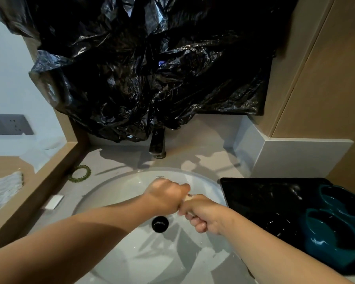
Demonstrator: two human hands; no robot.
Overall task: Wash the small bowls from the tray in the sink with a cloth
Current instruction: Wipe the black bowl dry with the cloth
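Over the white sink (111, 193), both my hands are clenched fist to fist around a small pale cloth (190, 197). Only a sliver of the cloth shows between them. My left hand (166, 196) grips its far end and my right hand (202, 215) grips its near end, just above the black drain (159, 223). On the right counter lies a wet black tray (260, 199). Two small teal bowls stand on it, one at the back (343, 198) and one in front (332, 236).
A dark tap (157, 145) stands behind the sink, half under crumpled black plastic sheeting (152, 68) that hangs on the wall. A green bead bracelet (79, 173) and a small white block (54, 202) lie on the left counter. A white cloth (2, 190) lies beyond the wooden ledge.
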